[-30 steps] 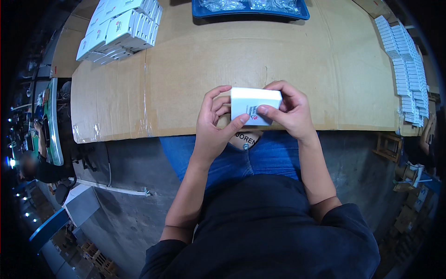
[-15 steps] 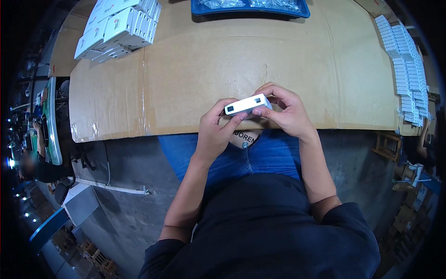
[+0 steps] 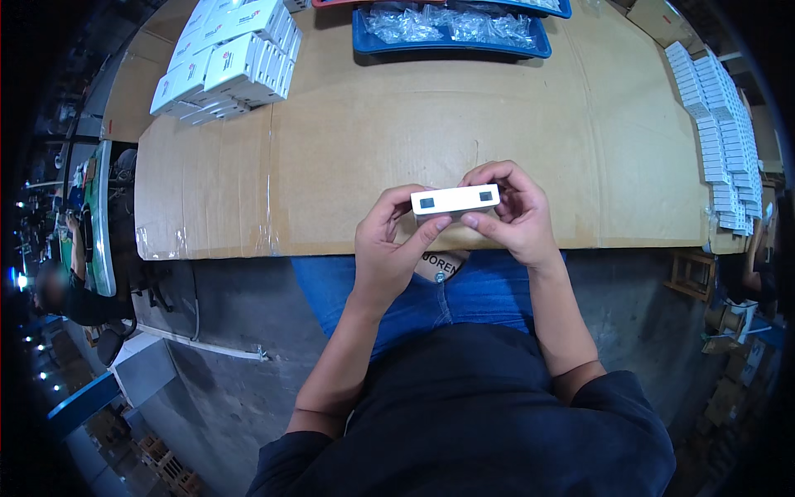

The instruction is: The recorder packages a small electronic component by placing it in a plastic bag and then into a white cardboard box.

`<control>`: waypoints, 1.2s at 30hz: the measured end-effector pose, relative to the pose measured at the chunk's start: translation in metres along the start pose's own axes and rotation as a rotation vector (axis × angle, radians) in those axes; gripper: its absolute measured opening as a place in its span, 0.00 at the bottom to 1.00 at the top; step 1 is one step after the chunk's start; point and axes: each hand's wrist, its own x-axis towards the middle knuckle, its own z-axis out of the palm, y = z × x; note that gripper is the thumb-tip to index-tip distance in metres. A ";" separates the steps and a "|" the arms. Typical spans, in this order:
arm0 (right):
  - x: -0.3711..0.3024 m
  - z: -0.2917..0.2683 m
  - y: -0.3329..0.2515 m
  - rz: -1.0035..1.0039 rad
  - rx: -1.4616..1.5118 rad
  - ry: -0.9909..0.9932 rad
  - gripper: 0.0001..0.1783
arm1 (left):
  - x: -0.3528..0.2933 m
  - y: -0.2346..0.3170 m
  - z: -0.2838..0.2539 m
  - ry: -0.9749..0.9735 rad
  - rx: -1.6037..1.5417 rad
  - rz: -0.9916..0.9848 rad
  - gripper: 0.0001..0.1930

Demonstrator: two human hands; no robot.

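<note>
Between my two hands is a small white box (image 3: 455, 200), held just above the near edge of the cardboard-covered table. Its long narrow side faces up and shows a dark square opening near each end. My left hand (image 3: 393, 228) grips the left end, thumb along the lower edge and fingers behind. At the other end, my right hand (image 3: 515, 217) is closed with its thumb at the lower edge and bent fingers around the back corner. The box's far side is hidden.
White boxes (image 3: 232, 66) are stacked at the far left of the cardboard tabletop (image 3: 373, 124). Long rows of similar boxes (image 3: 722, 141) line the right edge. A blue tray (image 3: 451, 48) with clear plastic pieces stands at the back. Another person (image 3: 74, 282) is at the far left.
The box has turned from a slant to nearly level, its narrow side now squarely upward. Both hands still hold it. The view has shifted, bringing more of the trays into sight.
</note>
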 end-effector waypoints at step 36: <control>0.004 -0.009 0.015 0.505 0.206 0.176 0.13 | 0.006 0.000 -0.006 0.074 -0.658 -0.810 0.39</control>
